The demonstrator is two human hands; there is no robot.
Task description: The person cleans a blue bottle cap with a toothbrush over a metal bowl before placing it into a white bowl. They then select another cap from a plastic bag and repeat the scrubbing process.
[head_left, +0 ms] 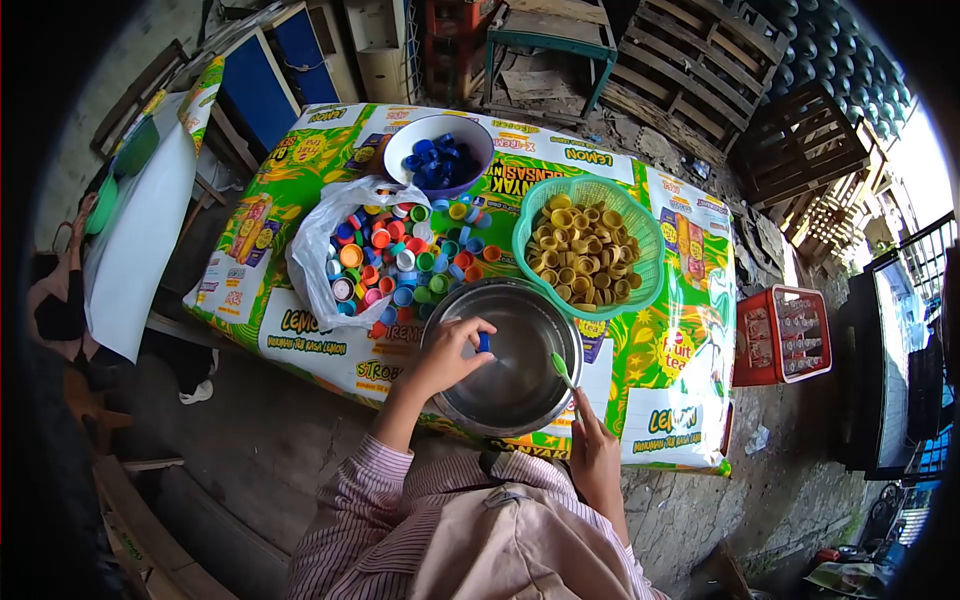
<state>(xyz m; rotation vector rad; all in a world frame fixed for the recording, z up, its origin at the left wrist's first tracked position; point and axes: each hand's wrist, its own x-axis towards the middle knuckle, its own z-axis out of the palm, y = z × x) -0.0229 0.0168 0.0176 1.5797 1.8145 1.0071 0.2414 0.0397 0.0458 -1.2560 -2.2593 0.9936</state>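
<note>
My left hand pinches a blue bottle cap over the left half of a metal bowl. In my right hand is a green toothbrush, its head over the bowl's right side. The bowl stands at the table's near edge and seems to hold some water. Left of it, a clear plastic bag lies open with many coloured caps spilling out. A green basket of yellow caps stands to the right. Behind, a white and purple bowl holds dark blue caps.
A printed green and yellow cover wraps the table. A red crate stands on the floor to the right. Wooden pallets and a green-framed stool are at the back. Another person's arm shows at far left.
</note>
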